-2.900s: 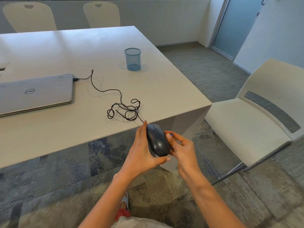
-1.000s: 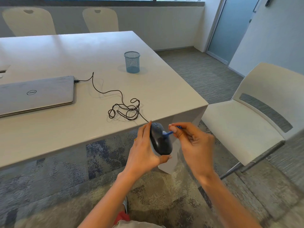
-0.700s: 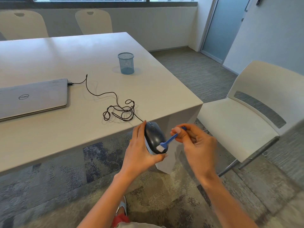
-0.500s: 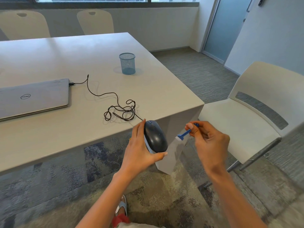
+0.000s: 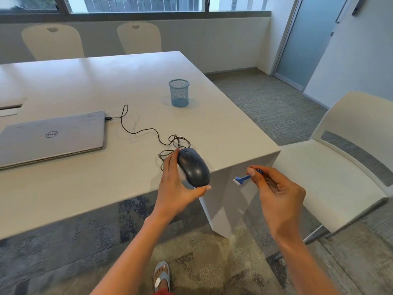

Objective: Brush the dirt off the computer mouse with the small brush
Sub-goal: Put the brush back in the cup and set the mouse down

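Note:
My left hand (image 5: 174, 188) grips a black wired computer mouse (image 5: 194, 167), held up above the near right part of the white table (image 5: 89, 184), top side facing me. Its black cable (image 5: 140, 130) runs in loops across the table to a closed grey laptop (image 5: 51, 137). My right hand (image 5: 276, 192) pinches a small blue brush (image 5: 242, 179) with a white bristle head pointing left. The brush head is apart from the mouse, a short gap to its right, off the table's corner.
A blue mesh pen cup (image 5: 179, 93) stands farther back on the table. A white chair (image 5: 340, 167) is close on the right. Two more chairs (image 5: 139, 38) stand behind the table. Carpet floor and my sandalled foot (image 5: 162, 277) are below.
The brush was stroking the mouse's top, then my right hand drew it away to the right. My left hand has carried the mouse up and over the table edge.

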Available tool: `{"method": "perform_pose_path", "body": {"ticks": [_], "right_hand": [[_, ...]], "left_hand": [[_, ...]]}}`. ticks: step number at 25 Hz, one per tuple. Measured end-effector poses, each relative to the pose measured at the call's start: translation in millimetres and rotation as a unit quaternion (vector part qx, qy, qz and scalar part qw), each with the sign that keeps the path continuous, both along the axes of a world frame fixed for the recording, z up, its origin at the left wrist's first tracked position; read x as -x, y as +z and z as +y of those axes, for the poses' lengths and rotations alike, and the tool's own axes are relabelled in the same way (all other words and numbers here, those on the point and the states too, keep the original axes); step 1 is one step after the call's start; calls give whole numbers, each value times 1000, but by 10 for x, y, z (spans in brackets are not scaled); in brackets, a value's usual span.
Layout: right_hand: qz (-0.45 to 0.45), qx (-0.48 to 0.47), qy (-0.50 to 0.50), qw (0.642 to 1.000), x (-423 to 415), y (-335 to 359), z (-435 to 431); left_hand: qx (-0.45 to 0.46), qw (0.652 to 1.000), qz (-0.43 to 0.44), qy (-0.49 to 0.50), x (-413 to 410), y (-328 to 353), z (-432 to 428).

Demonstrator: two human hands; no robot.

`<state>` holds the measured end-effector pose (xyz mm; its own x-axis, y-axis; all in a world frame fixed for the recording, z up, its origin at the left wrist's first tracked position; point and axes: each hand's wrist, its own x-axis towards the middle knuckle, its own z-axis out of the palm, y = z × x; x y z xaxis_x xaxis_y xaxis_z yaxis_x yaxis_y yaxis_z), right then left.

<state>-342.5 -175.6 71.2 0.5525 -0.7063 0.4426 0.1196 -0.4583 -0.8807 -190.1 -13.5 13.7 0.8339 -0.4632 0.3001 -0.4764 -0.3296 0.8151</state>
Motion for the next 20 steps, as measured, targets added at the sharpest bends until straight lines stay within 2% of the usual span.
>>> {"method": "perform_pose_path", "body": {"ticks": [6,13,20], "right_hand": [[-51,-12,13,999,-491,47,-2],[-65,46,2,997,-1227,162,19],[-64,59,-21,996,-1994,179,99]], "left_hand": [[19,999,11,26,-557,-33,24],[22,999,18,24,-1267,-25,22],[34,999,10,33,-2111,40,118]]}}
